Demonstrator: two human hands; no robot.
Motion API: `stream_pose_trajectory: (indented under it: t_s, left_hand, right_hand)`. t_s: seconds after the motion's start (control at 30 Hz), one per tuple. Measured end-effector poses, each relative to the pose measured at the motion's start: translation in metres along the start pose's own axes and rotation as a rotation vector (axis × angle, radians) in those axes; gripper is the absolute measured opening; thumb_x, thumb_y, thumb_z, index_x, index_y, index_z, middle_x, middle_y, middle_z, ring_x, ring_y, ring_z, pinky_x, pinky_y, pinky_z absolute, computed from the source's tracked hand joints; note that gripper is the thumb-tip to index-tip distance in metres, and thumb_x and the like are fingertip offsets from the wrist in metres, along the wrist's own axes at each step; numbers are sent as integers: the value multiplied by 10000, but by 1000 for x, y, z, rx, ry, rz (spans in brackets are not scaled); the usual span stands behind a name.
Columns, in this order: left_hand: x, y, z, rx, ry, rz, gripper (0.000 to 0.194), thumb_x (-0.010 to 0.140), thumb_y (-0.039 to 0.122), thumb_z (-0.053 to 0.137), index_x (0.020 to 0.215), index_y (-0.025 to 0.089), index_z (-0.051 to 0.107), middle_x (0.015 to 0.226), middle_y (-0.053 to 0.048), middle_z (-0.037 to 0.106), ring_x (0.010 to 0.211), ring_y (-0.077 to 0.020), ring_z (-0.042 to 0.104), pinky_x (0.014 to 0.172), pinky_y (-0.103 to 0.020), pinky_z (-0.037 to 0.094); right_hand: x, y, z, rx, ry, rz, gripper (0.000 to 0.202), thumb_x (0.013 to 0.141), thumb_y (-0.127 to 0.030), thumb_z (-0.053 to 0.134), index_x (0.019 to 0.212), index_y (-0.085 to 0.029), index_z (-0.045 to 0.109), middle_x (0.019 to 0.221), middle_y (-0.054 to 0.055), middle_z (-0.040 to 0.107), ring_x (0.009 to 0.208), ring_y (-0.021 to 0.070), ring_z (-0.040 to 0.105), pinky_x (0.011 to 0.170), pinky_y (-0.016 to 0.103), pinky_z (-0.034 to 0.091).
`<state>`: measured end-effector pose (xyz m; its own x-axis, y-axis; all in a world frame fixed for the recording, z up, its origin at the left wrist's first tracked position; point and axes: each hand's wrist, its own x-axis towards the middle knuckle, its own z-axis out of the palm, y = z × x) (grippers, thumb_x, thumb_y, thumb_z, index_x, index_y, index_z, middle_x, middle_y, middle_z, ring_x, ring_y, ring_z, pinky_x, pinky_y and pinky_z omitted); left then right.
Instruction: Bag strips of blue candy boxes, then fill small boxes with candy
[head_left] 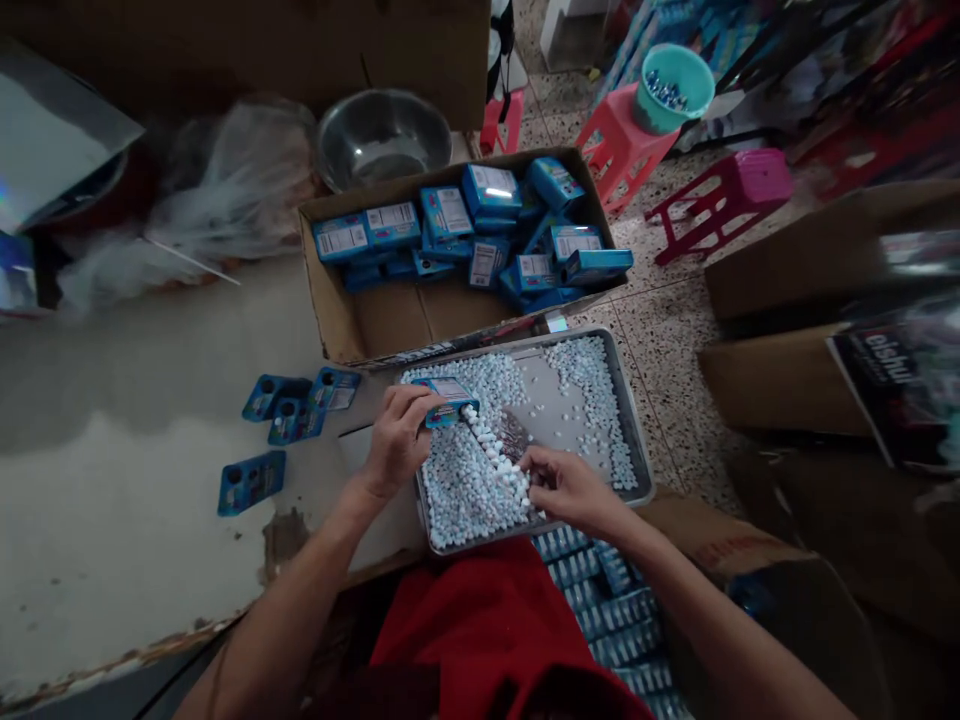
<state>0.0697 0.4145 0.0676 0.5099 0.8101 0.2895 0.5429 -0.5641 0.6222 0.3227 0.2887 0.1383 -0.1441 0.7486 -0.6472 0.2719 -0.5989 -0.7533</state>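
My left hand [399,440] is closed around a small blue printed box [450,392], held tilted over the left part of a metal tray [641,465]. My right hand [566,488] pinches the near end of a narrow scoop [491,446] heaped with a line of small white pellets. The scoop's far end meets the box's right end, where pellets crowd at the opening. Pale blue-white pellets [472,500] lie thick on the left of the tray and along its right side. Between them, part of the tray bottom shows.
Beyond the tray, a cardboard carton [390,318] holds many blue boxes [491,190]. Several flat blue pieces [251,482] lie on the table [112,450] at left. A steel bowl [384,140] stands behind. Stools [761,180] and a teal basket [694,80] are at right.
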Motion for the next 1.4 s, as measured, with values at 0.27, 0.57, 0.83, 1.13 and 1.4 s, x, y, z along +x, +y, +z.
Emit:
stream_pose_trajectory:
  t_s: [0.27,0.57,0.83,1.13,1.4]
  left_hand:
    - [-21,-29,51,-132,-134,-70,551,686,-33,523,1131,244,694,1227,-82,636,1147,-279,562,1065,-466,451]
    - [-23,-49,74,-325,-61,-216,578,739,40,647,1281,242,640,1230,-85,694,1191,-280,607,1066,-455,487]
    - [-29,-70,92,-393,28,-130,371,816,260,734,1181,241,670,1303,-77,687,1280,-289,585,1133,-503,439]
    - [-35,-42,153,-503,377,-430,463,869,377,752,1280,228,599,1444,-104,569,1440,-282,446,1247,-500,301]
    - [-27,20,190,-758,430,-575,504,880,367,736,1330,235,549,1379,-96,586,1267,-257,594,1124,-416,461]
  right_hand:
    - [41,-1,-7,77,-77,257,221,597,-161,620,807,-197,558,440,-110,508,352,80,443,374,174,314]
    - [39,-22,-13,93,-84,315,229,626,-185,653,846,-179,590,472,-98,522,383,73,433,403,189,324]
    - [27,86,-38,-644,447,191,220,826,-200,556,1021,-185,657,698,-7,655,632,149,578,601,245,315]
    - [131,127,-12,-1064,473,47,318,993,-203,450,1260,-135,610,1047,131,731,958,226,649,722,296,362]
    - [103,150,55,-479,528,142,362,875,-155,471,1209,-197,604,875,32,686,779,204,612,695,291,384]
